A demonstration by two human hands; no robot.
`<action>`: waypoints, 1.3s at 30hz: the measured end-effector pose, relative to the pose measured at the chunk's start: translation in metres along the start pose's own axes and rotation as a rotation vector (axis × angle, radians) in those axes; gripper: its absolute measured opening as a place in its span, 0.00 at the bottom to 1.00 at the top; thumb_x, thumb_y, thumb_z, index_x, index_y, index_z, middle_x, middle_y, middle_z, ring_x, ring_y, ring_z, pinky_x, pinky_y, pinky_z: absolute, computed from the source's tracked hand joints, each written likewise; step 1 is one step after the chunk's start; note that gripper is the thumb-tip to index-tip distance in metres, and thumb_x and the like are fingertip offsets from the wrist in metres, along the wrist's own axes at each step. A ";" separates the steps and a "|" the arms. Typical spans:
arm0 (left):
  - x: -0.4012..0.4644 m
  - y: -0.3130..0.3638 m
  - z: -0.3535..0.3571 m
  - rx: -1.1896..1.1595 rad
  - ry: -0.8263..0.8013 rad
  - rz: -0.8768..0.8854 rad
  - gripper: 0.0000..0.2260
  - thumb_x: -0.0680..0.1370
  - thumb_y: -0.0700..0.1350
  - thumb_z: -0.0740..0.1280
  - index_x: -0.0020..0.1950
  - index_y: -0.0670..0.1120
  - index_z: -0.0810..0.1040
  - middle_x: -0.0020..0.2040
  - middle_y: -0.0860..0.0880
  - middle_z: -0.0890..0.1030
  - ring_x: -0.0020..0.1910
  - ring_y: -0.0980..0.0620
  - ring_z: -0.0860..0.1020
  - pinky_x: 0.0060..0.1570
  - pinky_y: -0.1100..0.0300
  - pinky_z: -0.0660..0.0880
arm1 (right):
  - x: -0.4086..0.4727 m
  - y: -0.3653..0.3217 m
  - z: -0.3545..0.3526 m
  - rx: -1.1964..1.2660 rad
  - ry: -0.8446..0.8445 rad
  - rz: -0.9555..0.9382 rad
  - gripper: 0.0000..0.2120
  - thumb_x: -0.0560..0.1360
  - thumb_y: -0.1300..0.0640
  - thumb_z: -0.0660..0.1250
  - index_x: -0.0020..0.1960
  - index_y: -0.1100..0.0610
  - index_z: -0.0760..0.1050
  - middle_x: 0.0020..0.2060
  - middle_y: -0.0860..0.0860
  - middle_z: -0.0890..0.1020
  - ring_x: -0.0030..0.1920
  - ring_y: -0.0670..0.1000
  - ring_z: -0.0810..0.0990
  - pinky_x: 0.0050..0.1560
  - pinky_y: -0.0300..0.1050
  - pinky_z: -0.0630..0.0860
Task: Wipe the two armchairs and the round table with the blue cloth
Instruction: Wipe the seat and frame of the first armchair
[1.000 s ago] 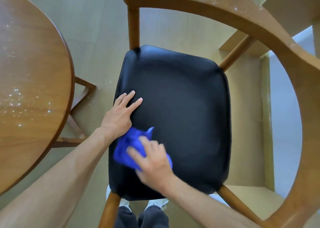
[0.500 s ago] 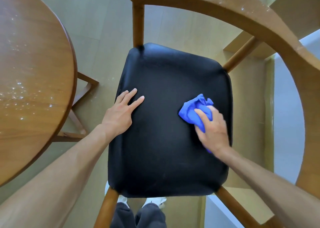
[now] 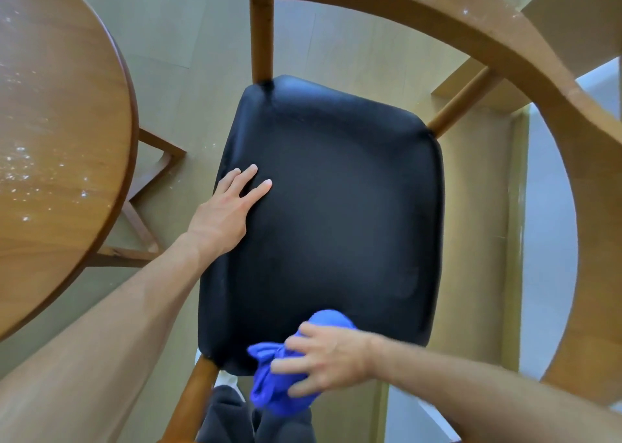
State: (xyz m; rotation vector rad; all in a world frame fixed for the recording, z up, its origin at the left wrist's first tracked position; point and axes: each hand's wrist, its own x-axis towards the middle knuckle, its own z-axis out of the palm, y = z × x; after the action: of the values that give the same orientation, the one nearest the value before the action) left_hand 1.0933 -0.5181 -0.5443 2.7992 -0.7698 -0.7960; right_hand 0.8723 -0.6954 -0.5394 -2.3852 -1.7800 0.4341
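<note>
Blue cloth (image 3: pixel 286 380): bunched, at near front edge of black seat (image 3: pixel 336 223), part on cushion, part hanging off over the lip toward dark trousers (image 3: pixel 229 419). Right hand (image 3: pixel 328 358) on top, fingers (image 3: pixel 289 365) curled round the wad, pointing left; gripped, not flat-pressed. Unwiped-looking seat area lies away from fingers, up toward backrest; seat's long axis runs front-to-back, so next stroke prob. goes forward or along front lip. Right hand nearer by far. Left hand (image 3: pixel 229 213) flat on seat's left side, fingers straight, slightly spread, holding nothing; bracing, well apart from cloth, could sit in path of a leftward sweep. Curved wooden armrest (image 3: pixel 505 58) arcs over right and back, white specks on it, not yet wiped by the look. Round table (image 3: pixel 57 159) at left, speckled too, clear of the chair. Second armchair: not seen.
</note>
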 end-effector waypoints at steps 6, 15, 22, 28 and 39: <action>0.000 0.001 0.001 0.000 0.003 -0.006 0.37 0.76 0.30 0.57 0.77 0.60 0.51 0.78 0.57 0.43 0.77 0.53 0.42 0.53 0.54 0.75 | -0.133 0.070 -0.021 0.034 0.124 0.527 0.16 0.69 0.65 0.71 0.52 0.49 0.79 0.59 0.56 0.77 0.48 0.60 0.79 0.44 0.52 0.76; 0.000 -0.005 -0.002 -0.073 0.018 0.013 0.37 0.75 0.30 0.57 0.76 0.60 0.54 0.78 0.58 0.46 0.76 0.54 0.45 0.53 0.56 0.72 | -0.100 0.059 -0.016 0.278 0.441 1.571 0.21 0.71 0.63 0.70 0.64 0.58 0.74 0.62 0.61 0.69 0.56 0.65 0.72 0.55 0.58 0.73; 0.006 -0.019 -0.014 -0.218 0.005 0.093 0.37 0.71 0.25 0.53 0.75 0.54 0.64 0.78 0.55 0.54 0.76 0.53 0.52 0.71 0.57 0.60 | 0.074 0.033 -0.040 0.308 0.491 1.373 0.20 0.67 0.61 0.69 0.60 0.53 0.77 0.59 0.60 0.74 0.44 0.61 0.73 0.41 0.52 0.74; 0.005 -0.019 -0.009 -0.245 -0.020 0.099 0.36 0.72 0.25 0.53 0.75 0.54 0.62 0.78 0.57 0.50 0.77 0.56 0.47 0.72 0.62 0.53 | 0.098 -0.002 -0.032 0.068 0.119 0.493 0.19 0.69 0.64 0.56 0.51 0.45 0.75 0.54 0.53 0.79 0.38 0.53 0.72 0.36 0.44 0.68; 0.002 -0.018 -0.003 -0.172 -0.017 0.104 0.28 0.79 0.33 0.55 0.77 0.54 0.59 0.79 0.56 0.47 0.77 0.55 0.45 0.70 0.53 0.64 | -0.094 0.135 -0.043 0.207 0.328 1.544 0.27 0.67 0.61 0.72 0.65 0.53 0.75 0.65 0.60 0.70 0.54 0.65 0.73 0.51 0.57 0.74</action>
State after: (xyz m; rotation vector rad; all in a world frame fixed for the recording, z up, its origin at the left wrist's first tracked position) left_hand 1.1045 -0.5038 -0.5474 2.5828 -0.8012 -0.8264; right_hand 0.9845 -0.8224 -0.5223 -2.8780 0.4669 0.2515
